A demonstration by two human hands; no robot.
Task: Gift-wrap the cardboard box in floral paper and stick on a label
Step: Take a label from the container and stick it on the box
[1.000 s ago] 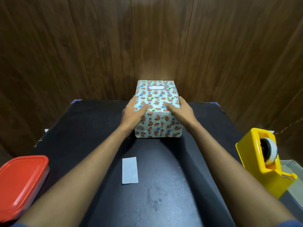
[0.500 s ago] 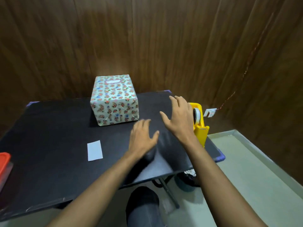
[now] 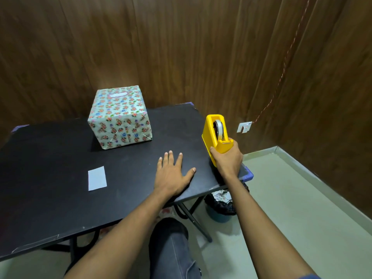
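One wrapped box (image 3: 120, 119), one paper slip (image 3: 97, 178), one tape dispenser (image 3: 216, 135) in the right hand (image 3: 227, 160).

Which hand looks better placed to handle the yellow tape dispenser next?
The right hand: its grip already wraps the tape dispenser's near end at the table's right edge. The left hand lies flat on the table, holding nothing.

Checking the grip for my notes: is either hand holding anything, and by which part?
The right hand grips the yellow tape dispenser by its near, cutter end. The left hand lies flat, holding nothing.
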